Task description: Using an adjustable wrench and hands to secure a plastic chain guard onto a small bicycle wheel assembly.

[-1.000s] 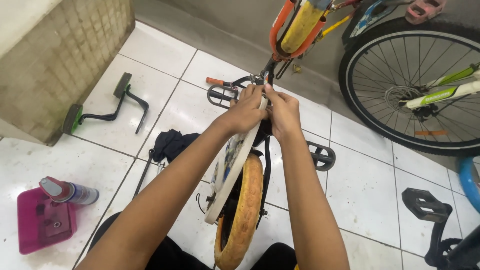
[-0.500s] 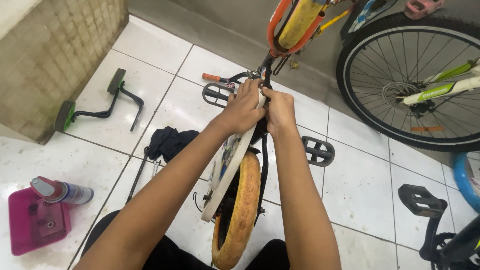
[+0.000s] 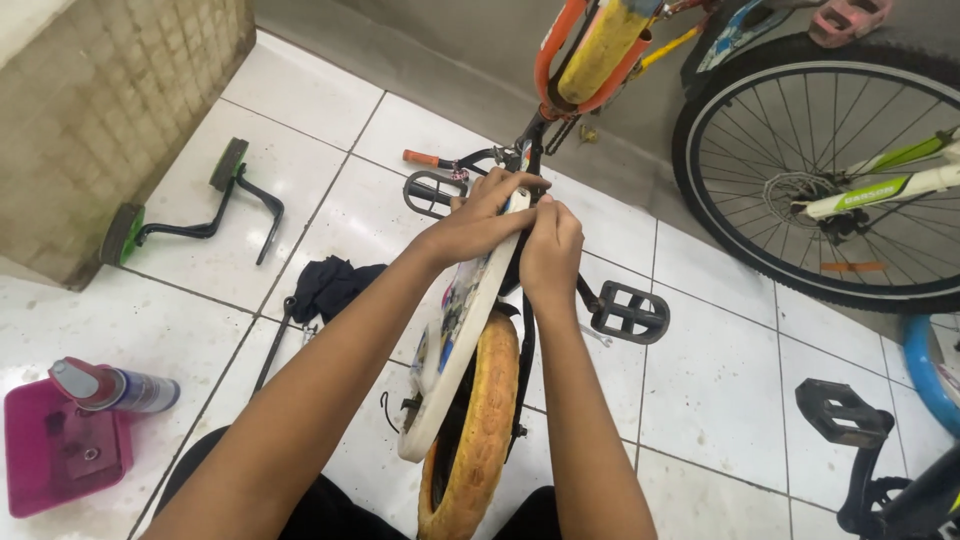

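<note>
Both hands sit much where they were half a second ago, on the upper end of the white mudguard, though the left fingers now reach a little further over its top toward the fork. Left hand (image 3: 487, 213) lies across the white mudguard (image 3: 462, 330) from the left side, fingers curled together over the guard's top edge and pressed against it, fingertips close to the dark fork crown just above. Right hand (image 3: 550, 248) comes in from the right, fingers bunched tight with the thumb and pinched on the guard's edge right beside the left hand; the two hands touch or nearly touch. Whether anything small is held between the right fingertips cannot be told.

Both forearms run up from the bottom of the view, nearly parallel, converging at the guard, wrists straight.

The mudguard arches down over the yellow-brown tyre (image 3: 480, 430) of a small bicycle that stands between the person's knees, its orange frame (image 3: 560, 50) rising at the top. A black pedal (image 3: 630, 312) sticks out to the right of the hands. On the white tiled floor (image 3: 720, 400) lie a black cloth (image 3: 335, 285), a crank arm with green-tipped ends (image 3: 190, 215), a spray can (image 3: 115, 388) and a pink tray (image 3: 55, 455). A larger bicycle wheel (image 3: 830, 170) stands at upper right.
</note>
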